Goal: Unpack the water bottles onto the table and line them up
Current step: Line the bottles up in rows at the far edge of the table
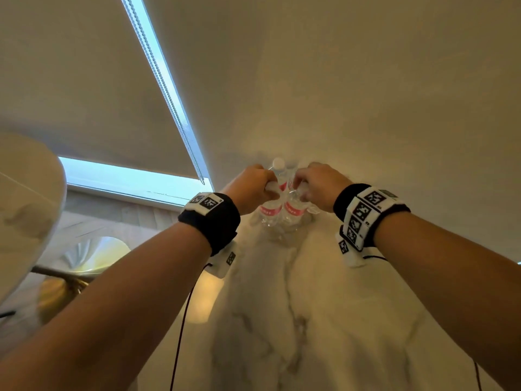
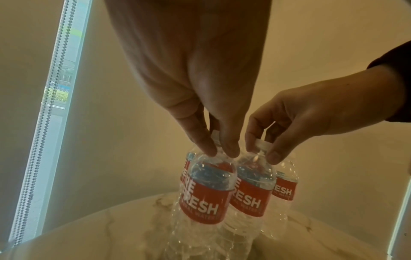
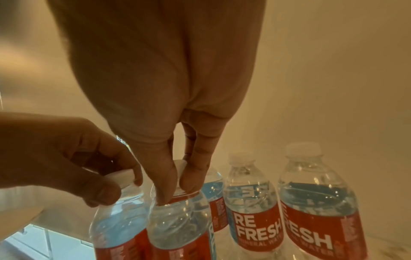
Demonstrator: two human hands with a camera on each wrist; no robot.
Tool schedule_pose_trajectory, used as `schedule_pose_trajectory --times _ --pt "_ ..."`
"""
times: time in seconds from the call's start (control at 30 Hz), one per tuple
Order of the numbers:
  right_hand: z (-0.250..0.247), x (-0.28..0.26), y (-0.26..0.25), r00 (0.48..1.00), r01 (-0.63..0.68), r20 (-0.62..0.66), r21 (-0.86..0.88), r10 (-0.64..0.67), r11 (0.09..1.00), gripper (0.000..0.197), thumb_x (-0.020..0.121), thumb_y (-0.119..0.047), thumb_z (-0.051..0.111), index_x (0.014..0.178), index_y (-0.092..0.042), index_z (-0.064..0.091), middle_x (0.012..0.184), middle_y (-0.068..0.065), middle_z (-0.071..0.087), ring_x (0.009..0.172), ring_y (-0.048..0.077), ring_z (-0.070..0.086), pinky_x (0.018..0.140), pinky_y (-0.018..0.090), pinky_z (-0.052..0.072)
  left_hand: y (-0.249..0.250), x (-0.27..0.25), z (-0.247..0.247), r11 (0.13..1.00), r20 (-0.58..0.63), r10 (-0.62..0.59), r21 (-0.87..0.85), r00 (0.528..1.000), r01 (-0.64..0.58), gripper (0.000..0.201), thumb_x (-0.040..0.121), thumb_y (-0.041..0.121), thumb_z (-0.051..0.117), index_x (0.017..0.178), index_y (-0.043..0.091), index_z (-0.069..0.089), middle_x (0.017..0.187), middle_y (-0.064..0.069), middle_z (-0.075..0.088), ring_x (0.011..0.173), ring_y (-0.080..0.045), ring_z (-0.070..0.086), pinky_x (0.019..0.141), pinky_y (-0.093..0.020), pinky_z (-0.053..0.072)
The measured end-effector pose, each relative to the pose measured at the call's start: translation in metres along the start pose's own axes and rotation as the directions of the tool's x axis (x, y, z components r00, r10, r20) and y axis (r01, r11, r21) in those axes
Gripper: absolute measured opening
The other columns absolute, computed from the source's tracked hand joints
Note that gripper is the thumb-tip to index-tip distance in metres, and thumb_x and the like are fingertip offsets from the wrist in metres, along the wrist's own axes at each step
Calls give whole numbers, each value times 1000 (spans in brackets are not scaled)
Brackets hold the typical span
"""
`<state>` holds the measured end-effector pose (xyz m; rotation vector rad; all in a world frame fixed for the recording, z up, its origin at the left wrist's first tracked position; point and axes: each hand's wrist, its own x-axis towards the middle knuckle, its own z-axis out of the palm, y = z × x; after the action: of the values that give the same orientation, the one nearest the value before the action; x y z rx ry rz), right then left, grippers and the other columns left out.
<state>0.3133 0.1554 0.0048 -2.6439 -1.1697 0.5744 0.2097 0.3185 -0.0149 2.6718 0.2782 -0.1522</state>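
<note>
The water bottles [image 3: 251, 207] stand upright on the marble table [image 1: 324, 320], caps up, long axes vertical, red labels reading REFRESH facing the wrist views; they cluster close together at the far side of the table, loose clear wrap [image 2: 200, 242] crumpled around the bases of the nearest ones. The left hand [image 1: 251, 190] reaches forward, fingers pointing down, pinching the neck of one bottle [image 2: 206, 190]; the right hand [image 1: 318, 187] mirrors it just beside, fingers and thumb pinching the cap and neck of the neighbouring bottle [image 2: 251, 193].
</note>
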Motion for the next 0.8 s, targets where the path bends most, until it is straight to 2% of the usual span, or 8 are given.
schedule_pose_trajectory --times 0.13,0.23,0.37,0.43,0.5,0.63,0.7,0.8 --pt "7 6 -1 1000 2 4 -18 -2 1000 29 82 -17 74 109 -23 66 100 0 45 105 28 56 84 32 42 2 1 5 999 -54 -13 -44 998 10 30 91 26 70 116 11 66 101 -6 49 87 -22 52 80 -23 35" --pt "5 0 -3 1000 12 2 17 -12 1000 40 81 -18 74 119 -25 61 103 1 47 106 28 56 85 33 43 3 -1 7 995 -79 -60 -80 995 53 31 91 26 69 117 10 65 106 -9 52 89 -26 58 81 -25 41" --pt "-4 -31 -9 1000 -18 -21 96 20 995 64 79 -25 77 136 -27 48 125 8 52 105 26 58 87 34 47 5 -12 5 991 -61 -118 -74 991 114 54 87 35 73 133 11 58 119 -12 57 98 -29 63 93 -35 51" --pt "-7 -61 -12 1000 -13 -15 99 14 995 60 81 -29 77 134 -24 50 127 6 54 96 19 56 81 30 42 7 -27 4 987 -70 -143 -81 987 137 65 87 40 73 142 14 49 126 -11 55 103 -28 64 94 -38 54" --pt "-7 -103 -16 1000 0 23 121 -3 993 51 83 -32 75 129 -20 56 124 4 60 90 13 54 78 26 39 14 -54 7 986 -114 -143 -97 983 133 66 88 43 71 144 18 47 130 -9 54 104 -25 64 92 -36 54" --pt "7 -201 -24 988 -27 158 155 3 988 43 84 -41 72 122 -25 60 113 -5 63 91 11 61 79 28 47 52 -135 24 988 -105 4 -151 994 -20 47 91 38 68 134 20 59 119 0 61 96 -14 62 86 -30 55" --pt "19 -249 -27 971 -38 239 178 -5 983 41 83 -45 70 119 -30 60 109 -9 63 89 10 62 81 32 52 76 -182 35 974 -18 93 -205 995 -95 38 92 38 66 127 23 65 109 5 64 89 -8 63 83 -28 57" --pt "40 -313 -29 920 -43 390 181 -32 983 41 80 -52 69 116 -36 59 106 -12 61 86 6 63 80 31 53 108 -246 52 952 184 203 -268 962 -150 32 92 47 63 120 32 69 106 13 65 89 0 63 80 -16 55"
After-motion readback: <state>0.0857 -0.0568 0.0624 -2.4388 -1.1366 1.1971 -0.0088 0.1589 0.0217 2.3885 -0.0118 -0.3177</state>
